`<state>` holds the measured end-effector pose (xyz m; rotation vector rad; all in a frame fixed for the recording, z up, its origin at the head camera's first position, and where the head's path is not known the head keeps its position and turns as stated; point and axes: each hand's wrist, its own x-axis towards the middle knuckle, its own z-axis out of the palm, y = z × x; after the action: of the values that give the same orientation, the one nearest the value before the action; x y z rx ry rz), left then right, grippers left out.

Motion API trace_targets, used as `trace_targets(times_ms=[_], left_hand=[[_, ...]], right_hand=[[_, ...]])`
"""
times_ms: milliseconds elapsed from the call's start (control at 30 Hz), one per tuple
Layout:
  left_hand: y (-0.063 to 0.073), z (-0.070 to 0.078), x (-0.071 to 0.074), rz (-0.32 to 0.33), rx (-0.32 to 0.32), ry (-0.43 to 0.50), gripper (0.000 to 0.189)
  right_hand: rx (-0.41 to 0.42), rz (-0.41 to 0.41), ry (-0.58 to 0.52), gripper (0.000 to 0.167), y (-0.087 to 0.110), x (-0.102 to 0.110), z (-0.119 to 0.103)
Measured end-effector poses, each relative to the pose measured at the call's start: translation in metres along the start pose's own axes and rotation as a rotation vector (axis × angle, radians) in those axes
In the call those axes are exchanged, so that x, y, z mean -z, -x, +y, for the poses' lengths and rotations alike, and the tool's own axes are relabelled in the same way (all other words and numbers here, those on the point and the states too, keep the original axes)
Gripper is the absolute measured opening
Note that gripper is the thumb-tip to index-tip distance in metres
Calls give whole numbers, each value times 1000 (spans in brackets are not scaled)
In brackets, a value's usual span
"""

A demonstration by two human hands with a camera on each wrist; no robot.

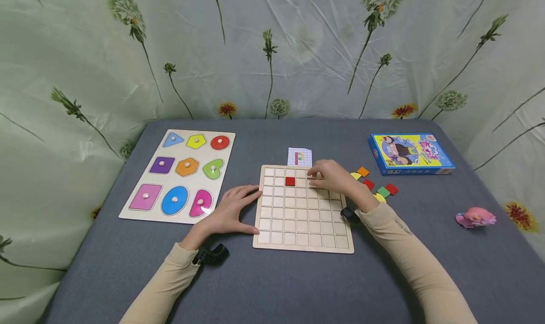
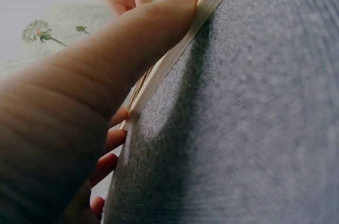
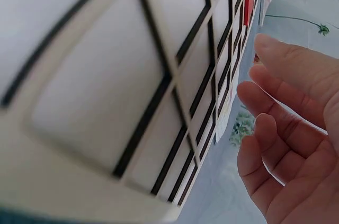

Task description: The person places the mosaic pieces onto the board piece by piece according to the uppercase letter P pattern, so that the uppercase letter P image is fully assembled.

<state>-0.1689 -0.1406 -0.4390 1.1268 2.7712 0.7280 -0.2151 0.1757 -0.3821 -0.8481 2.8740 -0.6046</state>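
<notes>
A square wooden grid board (image 1: 304,249) lies flat on the table, with one red square tile (image 1: 290,181) set in a cell near its upper left. My left hand (image 1: 232,210) is spread along the board's left edge, thumb by the near corner and fingertips farther up; in the left wrist view the thumb (image 2: 175,15) touches the rim. Over the board's far right part, my right hand (image 1: 334,177) has curled fingers. Close up, a small red piece (image 3: 257,59), mostly hidden, shows pinched between thumb and index fingertip. A printed pattern card (image 1: 300,157) lies beyond the board's far edge.
Loose orange, red, green and yellow pieces (image 1: 383,191) lie right of the board, partly behind the right forearm. A blue and yellow box (image 1: 410,153) sits at the back right, a pink figurine (image 1: 475,217) nearer. Left stands a shape puzzle board (image 1: 145,175), lying flat.
</notes>
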Motion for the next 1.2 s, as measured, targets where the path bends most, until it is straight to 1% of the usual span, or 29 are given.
trace_targets(times_ms=[133,367,567,733,900,1200], left_hand=[[0,-1,-1,1,1,-1,96],[0,0,0,-9,6,-1,97],[0,-1,0,-3,9,3,96],[1,0,-1,-8,14,3,96],[1,-1,-3,-5,20,6,96],[1,-1,-3,-10,11,15,96]], right_hand=[[-1,24,20,19,8,2,5],[-44,48,6,21,25,4,13],[-37,67,6,19,40,6,21],[-51,75,22,21,53,7,29],[-51,91,32,21,62,8,35],[-86,108,59,21,74,11,42]])
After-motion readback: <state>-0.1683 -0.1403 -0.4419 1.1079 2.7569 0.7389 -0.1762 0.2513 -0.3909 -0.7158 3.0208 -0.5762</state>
